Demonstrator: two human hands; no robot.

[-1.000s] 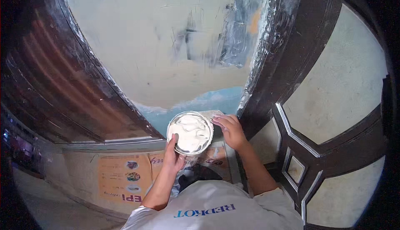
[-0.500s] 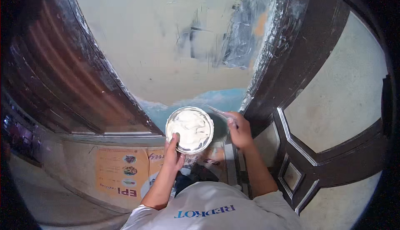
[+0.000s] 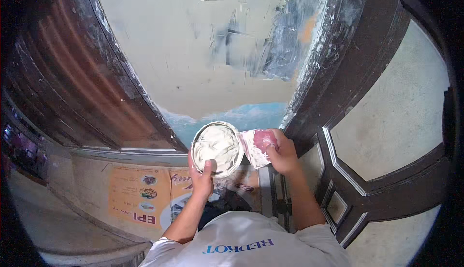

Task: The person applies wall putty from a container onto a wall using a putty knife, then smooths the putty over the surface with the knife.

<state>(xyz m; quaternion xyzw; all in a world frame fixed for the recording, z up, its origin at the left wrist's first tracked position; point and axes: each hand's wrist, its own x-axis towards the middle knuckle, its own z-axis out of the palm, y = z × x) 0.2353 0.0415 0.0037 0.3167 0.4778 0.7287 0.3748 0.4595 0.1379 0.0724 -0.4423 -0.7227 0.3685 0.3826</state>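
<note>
My left hand [image 3: 203, 175] grips a round tub [image 3: 216, 146] full of white, creamy paste, its thumb over the near rim. My right hand [image 3: 284, 151] is closed on a flat pink spreader [image 3: 256, 141] smeared with white paste, held at the tub's right edge. Beyond both hands rises a pale wall panel [image 3: 169, 39] with grey patches, scraped marks and a light blue band along its bottom.
A dark brown slatted wooden panel [image 3: 96, 102] flanks the left. On the right stands a dark wooden door [image 3: 357, 131] with pale inset panels. Below lie orange printed sheets [image 3: 130, 189] on a worn surface, with a grey edge behind them.
My right hand has turned the spreader from a thin edge-on angle to show its pink face beside the tub. The tub has risen slightly, and my left thumb has shifted along its near rim.
</note>
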